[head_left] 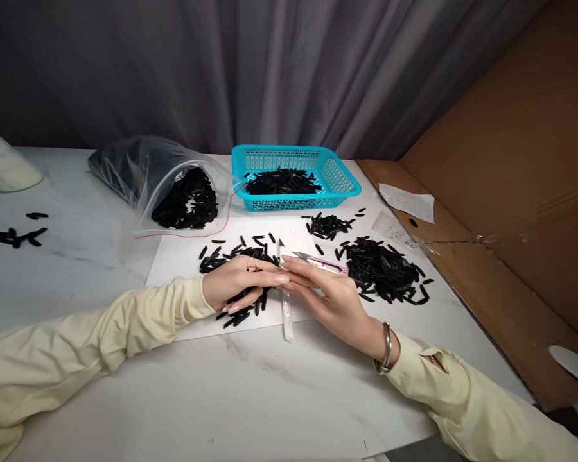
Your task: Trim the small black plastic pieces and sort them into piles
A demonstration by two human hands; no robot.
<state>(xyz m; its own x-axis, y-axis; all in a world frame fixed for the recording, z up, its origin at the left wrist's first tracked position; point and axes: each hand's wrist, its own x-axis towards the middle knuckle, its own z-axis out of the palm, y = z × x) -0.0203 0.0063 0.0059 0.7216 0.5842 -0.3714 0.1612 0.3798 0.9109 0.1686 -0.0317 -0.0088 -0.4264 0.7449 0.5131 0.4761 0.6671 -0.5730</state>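
My left hand and my right hand meet at the fingertips above a white paper sheet. Each hand has its fingers pressed together; anything between them is hidden or too small to name. Under and behind my left hand lies a pile of small black strips. A narrow whitish strip runs beneath the fingertips. Just behind my right hand are small pink-handled snips. To its right is a larger pile of black pieces, with a smaller pile behind.
A blue basket holding black pieces stands at the back, beside an open clear bag of the same pieces. Loose pieces and another person's sleeve are at left. Cardboard borders the right, with a paper slip on it.
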